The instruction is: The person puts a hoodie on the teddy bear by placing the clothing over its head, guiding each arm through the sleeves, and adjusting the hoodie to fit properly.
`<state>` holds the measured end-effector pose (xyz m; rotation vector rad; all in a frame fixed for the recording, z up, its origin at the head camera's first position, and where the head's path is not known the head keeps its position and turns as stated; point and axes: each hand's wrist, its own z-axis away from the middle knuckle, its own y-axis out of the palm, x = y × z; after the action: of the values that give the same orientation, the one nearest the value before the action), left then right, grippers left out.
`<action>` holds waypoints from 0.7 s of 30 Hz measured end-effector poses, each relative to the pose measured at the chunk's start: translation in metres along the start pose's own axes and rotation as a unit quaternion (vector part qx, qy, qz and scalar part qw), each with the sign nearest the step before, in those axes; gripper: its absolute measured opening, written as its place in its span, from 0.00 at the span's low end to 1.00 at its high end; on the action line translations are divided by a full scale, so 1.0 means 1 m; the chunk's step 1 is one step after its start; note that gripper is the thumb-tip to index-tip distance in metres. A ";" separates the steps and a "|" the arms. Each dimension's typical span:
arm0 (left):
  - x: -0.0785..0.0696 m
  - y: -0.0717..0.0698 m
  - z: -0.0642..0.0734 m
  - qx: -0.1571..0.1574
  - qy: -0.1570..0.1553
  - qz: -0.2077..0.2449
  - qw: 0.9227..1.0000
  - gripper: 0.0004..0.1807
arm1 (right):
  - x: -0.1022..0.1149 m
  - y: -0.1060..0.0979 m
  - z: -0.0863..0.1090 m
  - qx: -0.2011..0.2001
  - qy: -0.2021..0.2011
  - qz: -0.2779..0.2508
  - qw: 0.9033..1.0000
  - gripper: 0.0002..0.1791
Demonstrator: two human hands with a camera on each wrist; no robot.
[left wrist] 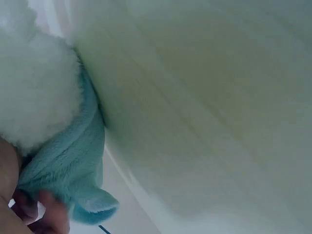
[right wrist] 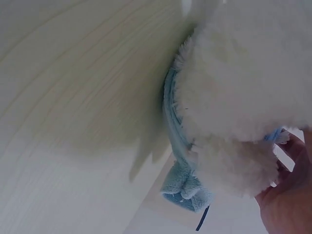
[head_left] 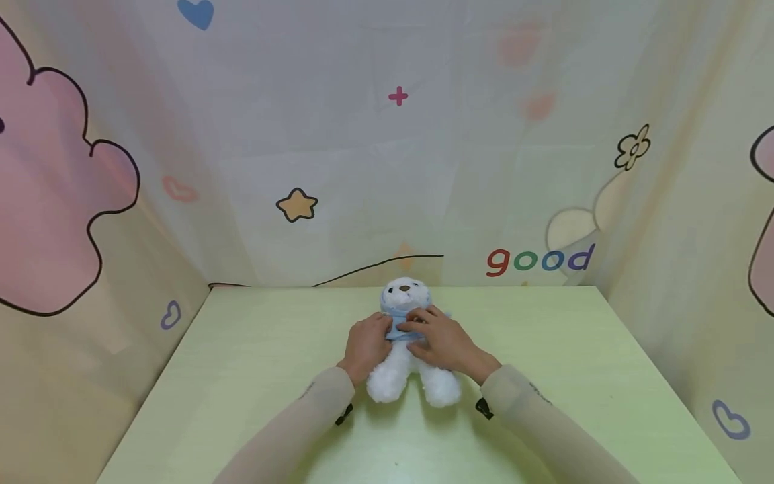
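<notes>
A white fluffy plush bear (head_left: pixel 401 294) with a brown nose faces up from the table, its legs toward the front edge. A light blue fleece garment (head_left: pixel 396 329) covers its chest and runs behind it, with a small ear-like flap (left wrist: pixel 96 207) in the left wrist view. My left hand (head_left: pixel 367 344) grips the garment at the bear's side, in the left of the head view. From the other side my right hand (head_left: pixel 444 339) lies over the chest, its bent fingers pinching the blue cloth. In the right wrist view white plush (right wrist: pixel 243 73) hides most of that grip.
The pale green table (head_left: pixel 254 343) extends on both sides of the bear. A printed curtain (head_left: pixel 351 134) rises behind its back edge and along both sides. Dark wrist-camera pieces (head_left: pixel 484 408) stick out below the sleeves.
</notes>
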<state>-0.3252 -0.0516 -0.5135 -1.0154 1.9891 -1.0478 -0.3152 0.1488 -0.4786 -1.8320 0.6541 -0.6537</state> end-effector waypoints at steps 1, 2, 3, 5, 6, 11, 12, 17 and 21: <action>-0.003 0.000 0.000 0.000 -0.008 -0.019 1.000 0.15 | 0.000 0.000 0.000 0.000 -0.002 0.002 1.000 0.18; -0.005 0.000 -0.001 -0.002 -0.015 -0.037 0.999 0.14 | 0.000 0.000 0.001 0.000 -0.003 0.003 1.000 0.18; -0.006 0.001 -0.002 -0.002 -0.022 -0.056 0.998 0.14 | 0.000 0.000 0.001 -0.002 -0.005 0.003 1.000 0.18; -0.009 0.002 -0.003 -0.002 -0.030 -0.083 0.996 0.14 | -0.001 0.001 0.001 -0.004 -0.009 0.002 1.000 0.17; -0.009 0.002 -0.003 -0.001 -0.031 -0.092 0.995 0.14 | -0.002 0.002 0.002 -0.005 -0.010 -0.002 1.000 0.17; -0.004 0.003 -0.006 0.013 -0.013 -0.090 0.996 0.16 | -0.005 0.004 0.000 -0.007 -0.028 -0.006 1.000 0.17; -0.001 0.003 -0.006 0.026 -0.009 -0.077 0.997 0.15 | -0.005 0.004 0.000 -0.006 -0.028 -0.007 1.000 0.17; 0.012 -0.006 -0.006 0.122 0.007 0.019 0.992 0.13 | -0.007 0.003 0.002 0.000 -0.019 -0.010 1.000 0.17; 0.017 -0.012 -0.008 0.145 0.010 0.044 0.988 0.13 | -0.007 0.003 -0.001 -0.002 -0.031 -0.016 0.999 0.16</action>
<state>-0.3359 -0.0673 -0.5029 -0.7584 1.8123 -1.2571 -0.3209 0.1521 -0.4820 -1.8634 0.5863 -0.6136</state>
